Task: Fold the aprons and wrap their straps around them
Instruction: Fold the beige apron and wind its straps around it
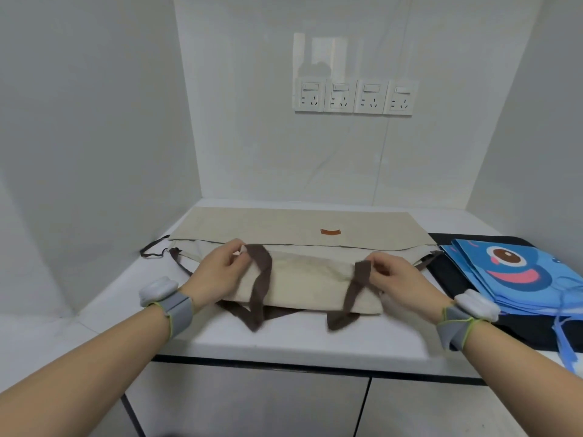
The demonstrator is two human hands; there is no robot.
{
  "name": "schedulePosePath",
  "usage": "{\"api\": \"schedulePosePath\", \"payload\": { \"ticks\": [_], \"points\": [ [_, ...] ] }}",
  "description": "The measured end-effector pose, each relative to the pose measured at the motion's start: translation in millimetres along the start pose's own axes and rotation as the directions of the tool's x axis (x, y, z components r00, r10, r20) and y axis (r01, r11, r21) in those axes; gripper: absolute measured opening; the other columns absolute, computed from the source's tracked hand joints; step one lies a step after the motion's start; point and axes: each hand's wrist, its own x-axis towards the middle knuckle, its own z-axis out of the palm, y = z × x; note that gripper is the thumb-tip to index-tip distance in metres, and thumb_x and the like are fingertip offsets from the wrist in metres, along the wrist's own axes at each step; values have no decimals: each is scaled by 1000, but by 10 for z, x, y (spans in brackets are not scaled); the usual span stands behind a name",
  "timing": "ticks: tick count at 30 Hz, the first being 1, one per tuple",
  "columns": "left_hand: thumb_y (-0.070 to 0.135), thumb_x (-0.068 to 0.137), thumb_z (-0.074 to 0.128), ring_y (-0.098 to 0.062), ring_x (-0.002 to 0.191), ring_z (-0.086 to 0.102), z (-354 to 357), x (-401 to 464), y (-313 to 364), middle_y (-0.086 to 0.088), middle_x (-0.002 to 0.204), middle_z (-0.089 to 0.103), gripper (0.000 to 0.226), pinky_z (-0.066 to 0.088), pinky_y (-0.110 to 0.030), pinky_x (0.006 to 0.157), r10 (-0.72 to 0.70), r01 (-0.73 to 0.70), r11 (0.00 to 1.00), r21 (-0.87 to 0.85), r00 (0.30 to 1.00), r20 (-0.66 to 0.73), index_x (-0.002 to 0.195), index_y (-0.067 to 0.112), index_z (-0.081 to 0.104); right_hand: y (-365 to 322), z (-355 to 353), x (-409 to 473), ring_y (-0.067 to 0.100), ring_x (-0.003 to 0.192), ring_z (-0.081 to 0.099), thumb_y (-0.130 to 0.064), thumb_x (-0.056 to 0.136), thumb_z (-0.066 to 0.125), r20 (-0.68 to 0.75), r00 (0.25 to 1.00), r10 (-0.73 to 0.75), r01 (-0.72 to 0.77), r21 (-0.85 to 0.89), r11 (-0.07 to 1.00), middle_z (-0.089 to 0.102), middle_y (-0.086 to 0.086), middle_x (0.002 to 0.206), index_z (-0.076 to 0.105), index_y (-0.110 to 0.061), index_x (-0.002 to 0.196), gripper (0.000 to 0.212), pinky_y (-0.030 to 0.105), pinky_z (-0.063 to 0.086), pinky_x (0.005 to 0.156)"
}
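- Two bare forearms enter from the lower corners of the frame, each with a grey wrist strap carrying a white pod: one on the left wrist (164,294), one on the right wrist (470,310).
- The left hand (217,275), left of centre, pinches the upper end of the left dark brown fabric strap (260,279) between thumb and fingers.
- The right hand (400,279), right of centre, pinches the top of the right dark brown fabric strap (355,288) in the same way.
- Between the hands lies the folded beige cloth apron (309,279) on the white table (284,339), mid-frame; both straps cross its folded front and trail over its near edge.
- A small orange-brown label (331,232) sits on the apron's far panel.
- At the right edge, a stack of blue cartoon-print aprons (517,272) rests on a black mat (454,272).
- Four white wall sockets (353,96) line the upper centre.
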Motion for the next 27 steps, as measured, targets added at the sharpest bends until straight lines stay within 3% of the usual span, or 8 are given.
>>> {"api": "schedulePosePath", "payload": {
  "ticks": [4, 7, 9, 10, 15, 20, 23, 27],
  "points": [
    [27, 95, 55, -17, 57, 50, 57, 441, 50, -2, 64, 57, 22, 39, -31, 60, -141, 135, 987, -91, 988, -66, 83, 9, 58, -133, -9, 429, 18, 62, 44, -28, 93, 58, -177, 979, 103, -109, -25, 994, 48, 3, 65, 46, -10, 71, 31, 35, 32, 61],
    [15, 91, 61, -22, 63, 57, 25, 847, 47, -8, 74, 61, 3, 44, -28, 63, -240, 231, 927, -295, 971, 5, 90, 16, 63, -88, -84, 885, 27, 72, 58, -20, 89, 61, -179, 964, 197, -190, 54, 980, 60, 7, 73, 56, -9, 78, 16, 34, 41, 66],
    [7, 91, 61, -20, 61, 59, -1, 1120, 31, -7, 78, 61, 16, 45, -20, 55, -273, 273, 899, -342, 961, 50, 101, 18, 62, -17, -107, 1216, 32, 80, 65, -12, 86, 59, -131, 948, 289, -270, 144, 952, 67, 14, 87, 60, -10, 91, 5, 37, 49, 70],
    [4, 90, 61, -18, 60, 60, -1, 1245, 11, -6, 78, 60, 22, 45, -19, 52, -293, 292, 896, -333, 955, 49, 107, 18, 60, 23, -104, 1373, 32, 80, 65, -10, 85, 58, -106, 934, 341, -320, 176, 931, 67, 16, 92, 59, -10, 97, 12, 38, 50, 70],
    [9, 86, 64, -28, 78, 61, 104, 1817, -222, -9, 93, 60, 28, 53, -41, 74, -349, 311, 913, -264, 931, -109, 108, 18, 50, 201, -14, 2088, 29, 80, 62, -11, 85, 59, -139, 905, 403, -373, 199, 906, 62, 15, 98, 49, -15, 110, 27, 37, 50, 69],
    [11, 87, 61, -24, 81, 53, 321, 2415, -582, 0, 85, 53, 21, 41, -31, 70, -298, 294, 954, -56, 916, -270, 101, 14, 46, 509, 237, 2793, 31, 87, 58, -15, 86, 59, -250, 886, 391, -403, 6, 915, 58, 10, 93, 41, -12, 108, 29, 35, 43, 71],
    [10, 86, 59, -22, 76, 54, 501, 2569, -796, 3, 78, 55, 16, 37, -29, 60, -226, 264, 961, 82, 920, -319, 96, 15, 47, 731, 389, 2933, 33, 86, 56, -21, 90, 53, -259, 905, 338, -398, -235, 887, 59, 11, 96, 40, -12, 104, 21, 35, 40, 73],
    [16, 87, 59, -25, 96, 55, 727, 2655, -1048, 7, 87, 59, 21, 40, -34, 76, -164, 232, 946, 226, 945, -282, 103, 24, 48, 1043, 515, 2934, 28, 74, 54, -28, 95, 43, -194, 964, 182, -252, -450, 857, 61, 7, 88, 39, -18, 95, 11, 36, 40, 64]
  ]
}}
